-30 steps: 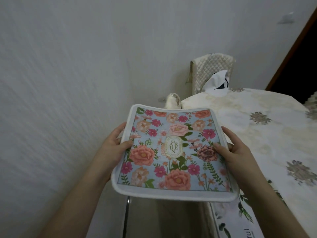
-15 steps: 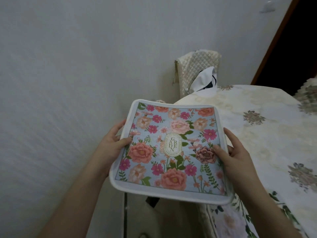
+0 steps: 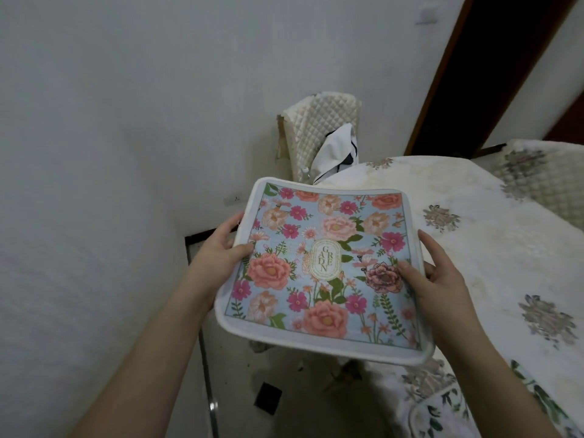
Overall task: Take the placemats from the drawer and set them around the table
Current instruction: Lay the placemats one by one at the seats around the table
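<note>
Floral placemat [image 3: 325, 267] held in the air beside the cloth-covered table [image 3: 474, 235], above the floor. Gripped at both side edges: left hand [image 3: 218, 254] and right hand [image 3: 439, 279], thumbs on top (fingers underneath). Quilted chair [image 3: 319, 128] behind.

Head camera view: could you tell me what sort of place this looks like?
Probably a home dining area: a table under a cream flowered cloth, a chair with a quilted cover against the white wall, and both hands holding a floral placemat beside the table.
</note>
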The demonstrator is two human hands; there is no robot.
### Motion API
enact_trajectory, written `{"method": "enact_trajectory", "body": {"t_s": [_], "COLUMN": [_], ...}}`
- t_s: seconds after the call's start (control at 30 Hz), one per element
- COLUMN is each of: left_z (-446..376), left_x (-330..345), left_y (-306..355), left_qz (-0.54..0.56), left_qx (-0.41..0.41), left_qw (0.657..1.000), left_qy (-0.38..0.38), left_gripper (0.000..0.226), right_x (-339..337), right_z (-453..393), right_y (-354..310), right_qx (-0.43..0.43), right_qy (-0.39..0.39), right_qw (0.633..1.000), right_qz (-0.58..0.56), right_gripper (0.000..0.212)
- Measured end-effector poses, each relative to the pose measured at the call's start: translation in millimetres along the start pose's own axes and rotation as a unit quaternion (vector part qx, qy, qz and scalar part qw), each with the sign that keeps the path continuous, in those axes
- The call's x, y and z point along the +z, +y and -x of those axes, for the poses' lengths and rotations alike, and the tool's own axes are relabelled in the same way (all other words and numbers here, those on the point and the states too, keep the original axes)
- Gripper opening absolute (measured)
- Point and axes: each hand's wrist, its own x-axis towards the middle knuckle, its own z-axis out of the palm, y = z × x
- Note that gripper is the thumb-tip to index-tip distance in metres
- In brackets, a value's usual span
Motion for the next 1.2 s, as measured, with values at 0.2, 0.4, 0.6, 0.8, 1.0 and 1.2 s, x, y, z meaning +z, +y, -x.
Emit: {"method": "enact_trajectory", "body": {"t_s": [0.2, 0.4, 0.6, 0.8, 1.0, 1.2], "left_z": [-48.5, -104.5, -152.7, -188.2, -232.5, -280.1], "left_x": [21.3, 60.2, 102.2, 134.0, 164.1, 195.3], "left_y": [9.4, 11.0, 10.3, 8.2, 0.8, -13.2], "left_qz": [0.002, -0.020, -0.056, -0.070, -0.100, -0.106], "left_qx": [-0.022, -0.034, -0.040, -0.058, -0.059, -0.061], "left_qw": [0.997, 0.992, 0.988, 0.981, 0.965, 0.924], "left_qy": [-0.080, -0.117, -0.138, -0.171, -0.234, -0.363], "left_gripper": [0.055, 0.055, 0.062, 0.057, 0.056, 0.059], "right_x": [-3.0, -21.7, -37.0, -43.1, -41.2, -20.6], "right_z": [-14.6, -45.0, -78.8, -94.9, -97.8, -94.1], "right_y": [13.8, 30.2, 46.8, 64.7, 86.0, 112.0], "right_qx": [0.022, 0.035, 0.047, 0.073, 0.103, 0.160], "right_qy": [0.062, 0.115, 0.149, 0.187, 0.246, 0.343], "right_qw": [0.998, 0.993, 0.988, 0.980, 0.964, 0.925], "right_qz": [0.018, 0.019, -0.004, -0.012, -0.014, -0.013], "right_gripper": [0.057, 0.057, 0.057, 0.057, 0.059, 0.059]}}
